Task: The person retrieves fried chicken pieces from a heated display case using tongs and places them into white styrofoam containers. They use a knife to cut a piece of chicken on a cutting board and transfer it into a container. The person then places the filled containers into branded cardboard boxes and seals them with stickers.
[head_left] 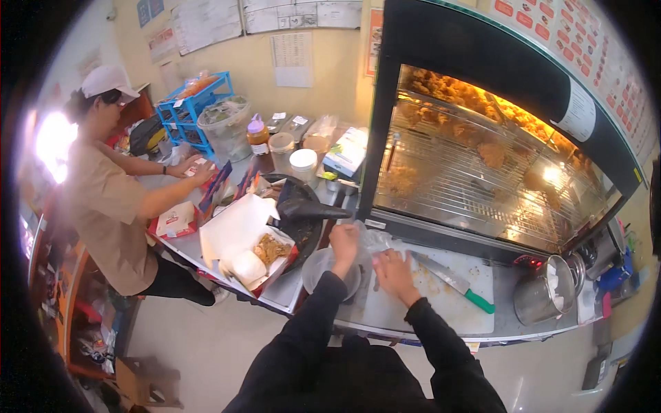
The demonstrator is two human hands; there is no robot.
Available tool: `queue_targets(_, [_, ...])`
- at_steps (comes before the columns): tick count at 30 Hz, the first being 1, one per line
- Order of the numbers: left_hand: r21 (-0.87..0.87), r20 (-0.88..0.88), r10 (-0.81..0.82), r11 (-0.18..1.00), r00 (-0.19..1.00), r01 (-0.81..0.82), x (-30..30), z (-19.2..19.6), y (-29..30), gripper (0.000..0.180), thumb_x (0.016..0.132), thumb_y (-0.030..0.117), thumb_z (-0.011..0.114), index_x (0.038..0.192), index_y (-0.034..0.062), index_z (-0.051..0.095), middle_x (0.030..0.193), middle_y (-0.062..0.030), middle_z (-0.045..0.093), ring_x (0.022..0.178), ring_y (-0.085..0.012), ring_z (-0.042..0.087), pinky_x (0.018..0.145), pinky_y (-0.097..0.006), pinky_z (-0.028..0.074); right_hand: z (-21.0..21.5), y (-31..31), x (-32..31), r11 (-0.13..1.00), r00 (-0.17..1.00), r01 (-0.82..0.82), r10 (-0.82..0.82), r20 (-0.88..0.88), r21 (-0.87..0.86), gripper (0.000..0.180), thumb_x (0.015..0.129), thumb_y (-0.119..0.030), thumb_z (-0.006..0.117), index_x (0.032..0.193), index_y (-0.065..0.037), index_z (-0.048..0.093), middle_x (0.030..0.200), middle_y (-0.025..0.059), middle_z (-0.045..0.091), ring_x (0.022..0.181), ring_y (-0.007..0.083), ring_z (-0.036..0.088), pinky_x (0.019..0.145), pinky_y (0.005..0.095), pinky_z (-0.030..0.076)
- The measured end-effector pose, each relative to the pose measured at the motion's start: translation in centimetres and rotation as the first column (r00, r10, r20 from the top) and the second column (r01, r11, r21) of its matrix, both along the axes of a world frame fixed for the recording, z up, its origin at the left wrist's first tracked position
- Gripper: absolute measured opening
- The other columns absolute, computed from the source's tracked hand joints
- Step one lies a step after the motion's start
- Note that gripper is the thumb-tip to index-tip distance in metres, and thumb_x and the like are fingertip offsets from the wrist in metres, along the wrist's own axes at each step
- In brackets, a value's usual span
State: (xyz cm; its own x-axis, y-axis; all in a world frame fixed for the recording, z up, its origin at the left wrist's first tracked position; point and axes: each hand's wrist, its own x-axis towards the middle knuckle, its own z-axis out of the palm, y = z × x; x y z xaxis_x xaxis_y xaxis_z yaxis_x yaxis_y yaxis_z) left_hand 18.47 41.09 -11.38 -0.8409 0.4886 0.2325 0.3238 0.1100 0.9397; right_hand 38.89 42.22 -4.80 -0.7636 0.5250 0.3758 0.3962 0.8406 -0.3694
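My left hand (343,245) is closed in a pinch above the rim of a clear plastic tub (332,281), with a crinkled clear plastic bag (375,241) caught at its fingers. Beside it, my right hand (395,274) reaches over the white cutting board (441,306), fingers stretched out and touching the edge of the bag. A knife (451,281) with a green handle lies on the board right of that hand. Left of the tub stands a black pan (311,242), and a dark handle-like piece (310,209) sticks out over it.
A heated display case (482,234) with fried food rises behind the board. At the right stands a steel pot (544,296). An open food box (237,237) sits at the left, where a co-worker (113,186) handles red-and-white boxes. Lidded tubs (303,162) line the back.
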Motion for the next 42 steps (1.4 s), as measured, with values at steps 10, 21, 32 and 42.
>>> queue_targets(10, [-0.099,0.274,-0.580,0.776,0.767,0.623,6.2,8.9,-28.1,0.037,0.100,0.018,0.057,0.132,-0.0023,0.055,0.127,-0.0136,0.063,0.120,-0.0221,0.059,0.096,-0.035,0.048,-0.2,-1.9,5.0,0.978,0.924,0.155,-0.194,-0.330,-0.142,0.052,0.082,-0.019,0.063,0.125,0.005,0.045,0.123,0.0239,0.045,0.121,0.0380,0.043,0.110,0.0468,0.030])
queue_targets(21, [-0.366,0.929,0.338,0.898,0.149,0.246,6.8,-2.6,-59.7,0.057,0.107,0.042,0.034,0.148,0.0037,0.037,0.150,-0.0149,0.043,0.135,-0.0250,0.045,0.112,-0.038,0.037,-10.5,-31.9,21.5,-0.168,0.866,0.427,-0.205,0.455,-0.888,0.059,0.103,-0.042,0.041,0.147,-0.003,0.039,0.140,0.0229,0.048,0.127,0.0327,0.047,0.108,0.0413,0.038])
queue_targets(32, [-0.153,0.986,0.161,0.807,0.038,0.570,-0.1,-0.6,-69.0,0.065,0.103,0.049,0.040,0.154,0.0097,0.030,0.149,-0.0162,0.043,0.122,-0.0275,0.056,0.099,-0.041,0.051,-10.1,-34.6,5.3,-0.195,0.868,0.488,0.209,0.450,-0.851,0.048,0.100,-0.034,0.051,0.136,-0.003,0.054,0.138,0.0230,0.051,0.128,0.0338,0.048,0.106,0.0423,0.040])
queue_targets(42, [-0.418,0.881,0.095,0.613,0.463,0.671,-7.7,-1.1,-68.6,0.043,0.094,0.037,0.061,0.106,-0.0034,0.069,0.090,-0.0186,0.070,0.083,-0.0313,0.072,0.074,-0.037,0.059,2.4,-31.7,-12.5,0.560,0.835,-0.003,0.457,0.305,-0.829,0.042,0.092,-0.020,0.066,0.130,-0.005,0.060,0.110,0.0170,0.071,0.093,0.0271,0.071,0.084,0.0364,0.055])
